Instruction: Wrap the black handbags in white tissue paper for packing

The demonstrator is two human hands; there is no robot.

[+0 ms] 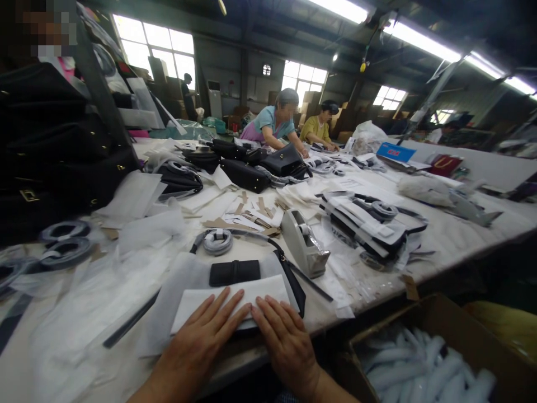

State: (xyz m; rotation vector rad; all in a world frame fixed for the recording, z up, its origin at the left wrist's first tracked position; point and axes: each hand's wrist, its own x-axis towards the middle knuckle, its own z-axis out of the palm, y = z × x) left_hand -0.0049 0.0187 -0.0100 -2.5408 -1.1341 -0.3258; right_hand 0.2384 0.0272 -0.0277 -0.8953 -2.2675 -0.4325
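Note:
A black handbag [297, 288] lies flat at the table's near edge, mostly covered by white paper. Over its front rests a folded sheet of white paper [188, 305]. My left hand [205, 330] lies on that sheet, fingers stretched out. Beside it my right hand [285, 333] presses on the sheet's right part, fingers extended too. Above the sheet shows a black flap with a strap [235, 272]. A wrapped coil of strap [217, 242] sits just beyond the bag. What lies under the palms is hidden.
A grey tape dispenser [304, 243] stands right of the bag. Farther right is a stack of wrapped bags [373, 224]. Black bags are piled at left [62, 151] and centre back [251, 168]. Below the edge, a cardboard box [457, 319] holds white rolls. Two people work across the table.

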